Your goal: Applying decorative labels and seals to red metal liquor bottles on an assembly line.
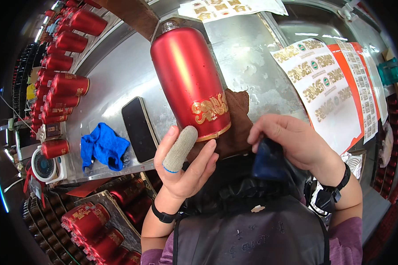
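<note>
Stretching across the view, a metal workbench [112,84] carries most of the things, with the worker's black apron [252,234] against its near edge. A large matte red bottle [188,79] with gold relief around its lower end lies at mid-bench, its clear neck pointing toward the far edge and its base toward the near edge. Sheets of gold decals [325,84] spread along the bench's right side. Brown cloth [237,115] shows under and to the right of the bottle's lower end. The worker's hands are apart from each other: the right hand [298,141], right of the base, pinches a blurred, dark blue cloth [268,163], while the left hand [183,174] cups the base with spread digits; how firmly it grips, one cannot tell. A black-screened smartphone [139,129] lies left of the bottle, by the near edge, and a crumpled bright blue cloth [104,145] lies farther left, toward the near left corner. Just off that corner stands a small white fan [44,165]. Smallest is a knitted grey finger sleeve [181,148], blue-rimmed, on one left digit.
</note>
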Tool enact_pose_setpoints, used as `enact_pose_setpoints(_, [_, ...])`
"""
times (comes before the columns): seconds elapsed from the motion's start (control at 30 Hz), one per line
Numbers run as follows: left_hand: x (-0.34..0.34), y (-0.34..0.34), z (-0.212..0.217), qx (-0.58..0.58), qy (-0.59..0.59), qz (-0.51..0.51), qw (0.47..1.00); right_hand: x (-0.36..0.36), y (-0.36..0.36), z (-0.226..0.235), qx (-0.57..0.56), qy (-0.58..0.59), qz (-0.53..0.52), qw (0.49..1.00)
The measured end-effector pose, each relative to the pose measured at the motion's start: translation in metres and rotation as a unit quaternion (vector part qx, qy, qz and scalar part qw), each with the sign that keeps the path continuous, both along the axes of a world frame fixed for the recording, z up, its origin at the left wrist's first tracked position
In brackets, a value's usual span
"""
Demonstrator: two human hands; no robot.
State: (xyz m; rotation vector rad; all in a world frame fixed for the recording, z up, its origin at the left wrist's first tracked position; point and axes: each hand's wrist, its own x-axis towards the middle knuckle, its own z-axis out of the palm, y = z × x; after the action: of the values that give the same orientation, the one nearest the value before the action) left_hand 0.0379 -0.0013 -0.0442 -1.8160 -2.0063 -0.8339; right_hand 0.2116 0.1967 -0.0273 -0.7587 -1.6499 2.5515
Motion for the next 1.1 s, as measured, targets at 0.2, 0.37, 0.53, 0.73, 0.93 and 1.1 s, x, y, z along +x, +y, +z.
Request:
enact_pose_setpoints(0.2, [-0.0006,0.0046,-0.0010,-0.008,0.000,-0.009,1.000,-0.0030,-0.0009,0.0146,-0.032,-0.009,0.044,0.998])
enact_pose_setpoints(0.37, [-0.0014,0.0085,0.0020,-0.022,0.016,-0.022,0.999,-0.0032,-0.0009,0.0149,-0.021,-0.008,0.045,0.999])
enact_pose_setpoints(0.53, [0.0010,0.0031,0.0034,-0.024,-0.014,-0.005,1.000,-0.0003,0.0006,0.0147,-0.031,-0.003,0.031,0.999])
enact_pose_setpoints(0.73, [-0.0001,0.0073,0.0002,-0.018,-0.027,-0.004,0.999,-0.0009,-0.0002,0.0116,-0.031,0.009,0.006,0.999])
enact_pose_setpoints(0.93, [-0.0006,0.0081,0.0006,-0.015,-0.026,-0.007,1.000,-0.0013,-0.0016,0.0098,-0.024,0.016,-0.008,1.000])
enact_pose_setpoints(1.1, [0.0010,0.0052,0.0000,-0.012,-0.037,-0.007,0.999,-0.0037,0.0007,0.0103,-0.051,0.002,-0.001,0.999])
